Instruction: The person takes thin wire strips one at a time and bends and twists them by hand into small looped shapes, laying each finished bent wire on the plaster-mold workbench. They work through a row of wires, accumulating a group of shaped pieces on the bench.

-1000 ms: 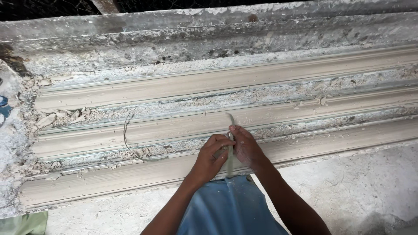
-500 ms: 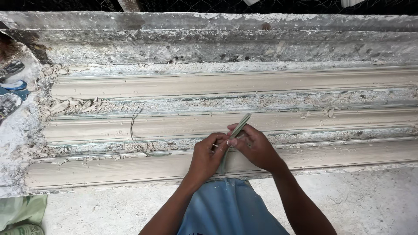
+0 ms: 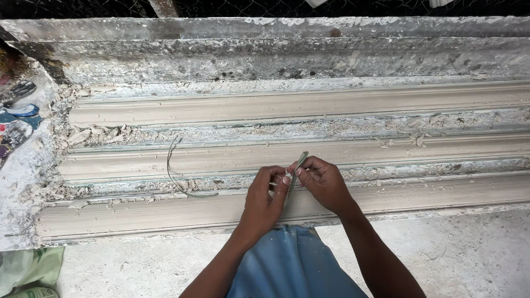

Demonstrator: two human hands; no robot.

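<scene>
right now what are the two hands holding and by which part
Both the left hand and right hand pinch a thin, pale green flat strip at its lower part; its upper end sticks out free.

The single head-worn camera looked steeply down from above the person's lap, close over both hands, facing forward across long pale plaster mouldings [image 3: 298, 105] on the crusted grey worktop [image 3: 287, 60].
</scene>
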